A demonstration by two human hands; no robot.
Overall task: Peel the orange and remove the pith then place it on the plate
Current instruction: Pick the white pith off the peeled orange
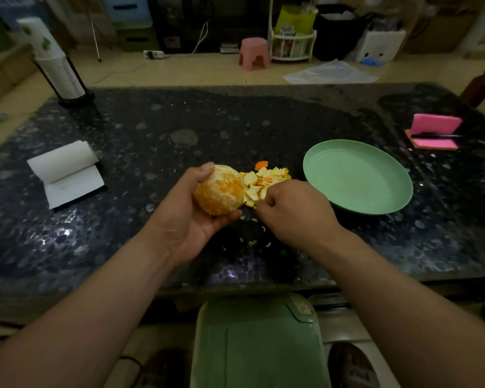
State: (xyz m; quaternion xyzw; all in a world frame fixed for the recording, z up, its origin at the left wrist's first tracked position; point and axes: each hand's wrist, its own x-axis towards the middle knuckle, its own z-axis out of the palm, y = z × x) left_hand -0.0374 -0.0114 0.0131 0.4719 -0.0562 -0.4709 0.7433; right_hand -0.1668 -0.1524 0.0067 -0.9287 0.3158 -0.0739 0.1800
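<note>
Fig., head view, L to R. Far L corner of the table (pixel 151 130): paper-cup stack (pixel 57 65) in a dark upright holder. Nearer, L side: paper towel roll (pixel 65 170), partly unrolled, loose sheet lying flat on the table.

Centre: L hand (pixel 191 219), palm up, raised above the table, grips the orange (pixel 219 189). Thumb lies over the top; fingers (pixel 227 218) curl under the near side. Orange is fully peeled, w/ pale pith patches over most of the surface and bare flesh showing btwn them.

Just R of the orange, on the table: peel pile (pixel 266 179), mostly white side up, a few orange bits. Pith crumbs (pixel 254 242) are scattered nearer the viewer.

R hand (pixel 294 211), back up, is at the near edge of the peel pile. Its fingers are curled, tips drawn together and hidden behind the knuckles; cannot tell if they pinch a scrap.

R of the pile: green plate (pixel 359 152), nothing on it, apart from the R hand. Far R: pink pad (pixel 436 126), folded, w/ a dark pen across.
</note>
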